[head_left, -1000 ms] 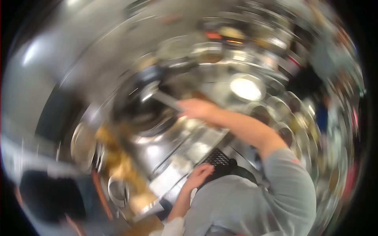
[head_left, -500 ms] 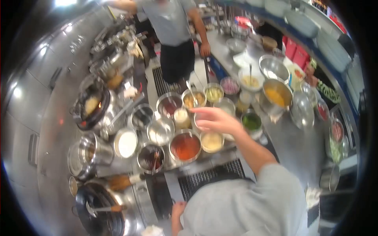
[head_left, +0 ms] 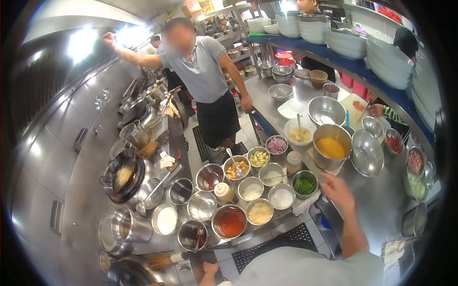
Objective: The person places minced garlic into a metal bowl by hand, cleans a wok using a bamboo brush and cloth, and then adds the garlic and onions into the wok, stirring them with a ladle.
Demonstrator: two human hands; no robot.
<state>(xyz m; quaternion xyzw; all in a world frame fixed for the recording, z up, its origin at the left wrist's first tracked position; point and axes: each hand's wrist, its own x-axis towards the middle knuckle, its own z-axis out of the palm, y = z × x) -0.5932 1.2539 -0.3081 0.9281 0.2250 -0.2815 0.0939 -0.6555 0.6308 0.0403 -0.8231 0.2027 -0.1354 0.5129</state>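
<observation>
My right hand (head_left: 338,191) is held over the steel counter at the right, fingers apart and stretched to the left, with nothing in it. Close to its fingertips stand a bowl of chopped green vegetable (head_left: 305,184) and a steel pot of yellow liquid (head_left: 330,148). My left hand (head_left: 209,268) hangs low at the bottom, below the pots; its fingers show only in part. Nearest it are a brush with a pale handle (head_left: 163,260) and a pot of dark sauce (head_left: 192,236). A pot of red-orange liquid (head_left: 229,223) and a bowl of pale yellow paste (head_left: 260,213) stand above.
Another person (head_left: 202,71) stands across the ingredient station, one arm raised. A wok with food (head_left: 123,175) sits on the stove at left. Stacked white bowls (head_left: 389,59) line the blue shelf (head_left: 305,46). A co-worker's hand (head_left: 377,110) is by a cutting board (head_left: 354,104).
My right hand has moved from above the middle of the containers to the right-hand counter. My view has tilted up, showing more of the other person.
</observation>
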